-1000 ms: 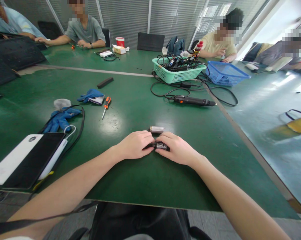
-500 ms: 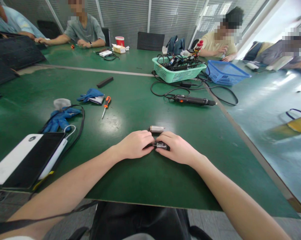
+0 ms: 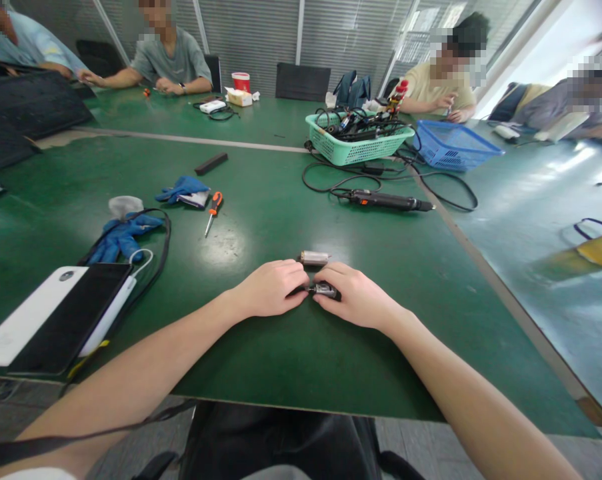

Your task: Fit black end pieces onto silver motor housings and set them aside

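Observation:
My left hand [image 3: 271,288] and my right hand [image 3: 357,295] rest knuckles-up on the green table [image 3: 281,360], fingertips meeting. Between them they pinch a small dark part with a metal end [image 3: 323,290]; most of it is hidden under the fingers. A small silver cylinder [image 3: 314,257] lies on the table just beyond my fingers, untouched.
To my left lie a phone on a white power bank [image 3: 55,317], blue gloves [image 3: 118,239] and an orange-handled screwdriver [image 3: 212,211]. Farther off are an electric screwdriver with cable [image 3: 388,201], a green basket [image 3: 355,141] and a blue basket [image 3: 451,145]. Several people sit around the table.

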Demonstrator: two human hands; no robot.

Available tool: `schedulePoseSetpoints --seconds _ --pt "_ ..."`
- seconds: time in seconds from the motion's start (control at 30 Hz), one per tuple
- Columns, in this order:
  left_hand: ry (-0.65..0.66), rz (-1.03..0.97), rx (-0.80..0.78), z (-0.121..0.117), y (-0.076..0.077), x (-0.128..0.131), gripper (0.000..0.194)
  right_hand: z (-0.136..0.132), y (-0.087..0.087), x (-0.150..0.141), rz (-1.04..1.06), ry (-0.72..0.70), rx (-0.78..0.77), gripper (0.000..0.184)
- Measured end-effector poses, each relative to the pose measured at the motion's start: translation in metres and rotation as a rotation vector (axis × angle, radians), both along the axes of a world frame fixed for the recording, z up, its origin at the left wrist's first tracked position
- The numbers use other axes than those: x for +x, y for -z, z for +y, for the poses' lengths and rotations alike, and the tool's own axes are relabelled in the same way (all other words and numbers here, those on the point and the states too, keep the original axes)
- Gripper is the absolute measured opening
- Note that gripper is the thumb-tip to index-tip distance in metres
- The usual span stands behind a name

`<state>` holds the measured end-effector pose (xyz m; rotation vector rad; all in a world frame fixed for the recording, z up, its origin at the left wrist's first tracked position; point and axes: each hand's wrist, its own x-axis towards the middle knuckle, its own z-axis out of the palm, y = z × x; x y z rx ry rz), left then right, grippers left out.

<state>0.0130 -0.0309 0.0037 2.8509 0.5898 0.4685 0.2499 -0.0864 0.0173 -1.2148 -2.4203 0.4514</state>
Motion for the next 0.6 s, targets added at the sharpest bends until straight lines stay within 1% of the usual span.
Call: schedulePoseSetpoints --seconds 0.6 --pt "-0.023 -0.01 -0.006 0.001 0.0003 -0.0006 0.012 0.0003 0.0025 0.0005 -0.014 0.032 0.022 0.018"
